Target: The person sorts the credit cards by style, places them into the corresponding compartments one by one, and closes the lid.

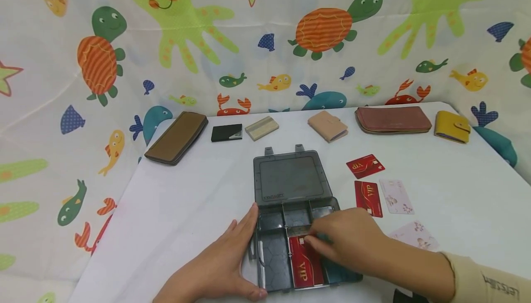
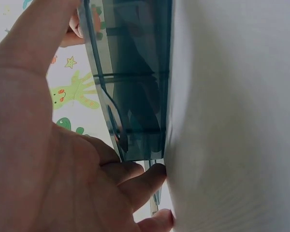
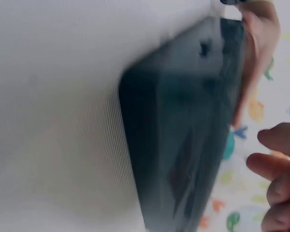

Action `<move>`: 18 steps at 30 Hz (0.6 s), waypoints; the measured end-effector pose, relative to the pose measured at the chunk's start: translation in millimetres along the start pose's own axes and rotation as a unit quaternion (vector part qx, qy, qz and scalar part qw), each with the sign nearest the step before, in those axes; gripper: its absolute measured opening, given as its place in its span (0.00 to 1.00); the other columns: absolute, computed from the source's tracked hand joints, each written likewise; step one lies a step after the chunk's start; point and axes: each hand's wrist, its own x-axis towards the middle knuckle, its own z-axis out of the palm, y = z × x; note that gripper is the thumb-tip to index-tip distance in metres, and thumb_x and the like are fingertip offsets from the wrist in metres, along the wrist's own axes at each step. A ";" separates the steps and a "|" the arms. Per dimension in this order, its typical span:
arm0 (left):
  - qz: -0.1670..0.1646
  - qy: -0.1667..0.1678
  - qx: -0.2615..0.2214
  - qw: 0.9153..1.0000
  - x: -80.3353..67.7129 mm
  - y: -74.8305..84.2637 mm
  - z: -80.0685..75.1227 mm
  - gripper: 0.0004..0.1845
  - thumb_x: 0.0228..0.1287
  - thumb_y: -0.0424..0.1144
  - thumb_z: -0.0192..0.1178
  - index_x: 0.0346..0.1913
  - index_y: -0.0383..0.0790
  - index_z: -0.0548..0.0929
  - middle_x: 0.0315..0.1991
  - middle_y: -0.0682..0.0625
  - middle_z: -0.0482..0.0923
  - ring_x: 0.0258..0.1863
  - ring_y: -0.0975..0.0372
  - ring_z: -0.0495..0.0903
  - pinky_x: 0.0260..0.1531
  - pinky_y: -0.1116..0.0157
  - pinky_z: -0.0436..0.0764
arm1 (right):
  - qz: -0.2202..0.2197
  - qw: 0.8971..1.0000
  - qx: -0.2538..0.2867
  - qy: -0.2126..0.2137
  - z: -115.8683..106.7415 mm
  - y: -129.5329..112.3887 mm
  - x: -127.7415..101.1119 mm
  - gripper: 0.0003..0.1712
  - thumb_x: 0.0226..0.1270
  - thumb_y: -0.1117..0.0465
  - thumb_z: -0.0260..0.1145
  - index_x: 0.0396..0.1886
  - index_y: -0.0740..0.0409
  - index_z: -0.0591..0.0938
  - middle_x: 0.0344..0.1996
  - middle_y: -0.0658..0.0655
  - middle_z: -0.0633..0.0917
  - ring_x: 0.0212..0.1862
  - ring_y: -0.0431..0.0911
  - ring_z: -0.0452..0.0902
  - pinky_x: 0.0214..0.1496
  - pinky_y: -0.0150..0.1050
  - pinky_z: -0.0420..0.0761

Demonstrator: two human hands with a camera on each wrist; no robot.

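open lid (image 1: 289,176) behind, cards (image 1: 368,197) right

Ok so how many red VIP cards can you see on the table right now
3. One red VIP card lies in the grey box under the right hand. Two more lie on the table right of the box: one farther back, one nearer. Others may be hidden.

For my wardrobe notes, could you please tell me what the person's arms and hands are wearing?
Both hands are bare: no gloves or rings show. The right arm has a long cream sleeve with small dark lettering near the cuff. The left hand and what shows of its forearm are uncovered.
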 end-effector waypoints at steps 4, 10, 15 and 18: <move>0.005 -0.001 0.002 1.000 0.4 0.0 -0.9 0.82 0.28 0.77 0.76 0.83 0.56 0.34 0.82 0.59 0.36 0.78 0.61 0.49 0.75 0.48 0.44 | 0.036 0.999 0.023 0.006 -14.3 16.2 -5.0 0.13 0.58 0.42 0.77 0.33 0.43 0.88 0.19 0.35 0.81 0.22 0.31 0.74 0.20 0.28 0.69; 0.007 -0.002 0.000 1.000 -0.7 -0.1 -1.4 0.82 0.29 0.78 0.75 0.83 0.55 0.33 0.82 0.59 0.35 0.79 0.59 0.48 0.75 0.48 0.45 | 0.184 0.981 0.049 -0.037 -30.2 68.7 -7.4 0.33 0.50 0.34 0.80 0.49 0.48 0.86 0.29 0.44 0.81 0.29 0.41 0.75 0.26 0.37 0.79; 0.007 -0.002 -0.002 1.000 -1.0 -0.1 -1.1 0.82 0.29 0.77 0.75 0.83 0.55 0.33 0.82 0.59 0.35 0.79 0.59 0.48 0.75 0.47 0.45 | 0.221 0.971 0.059 -0.068 -26.5 109.0 -12.9 0.51 0.41 0.30 0.81 0.60 0.56 0.79 0.55 0.63 0.79 0.50 0.58 0.78 0.36 0.54 0.87; 0.009 0.000 -0.005 1.000 -0.5 -0.4 -0.9 0.83 0.29 0.78 0.75 0.83 0.55 0.33 0.82 0.59 0.36 0.79 0.60 0.48 0.75 0.47 0.44 | 0.234 0.964 0.076 -0.095 -20.2 130.9 -17.2 0.55 0.37 0.31 0.83 0.59 0.60 0.77 0.55 0.65 0.77 0.55 0.60 0.75 0.39 0.54 0.87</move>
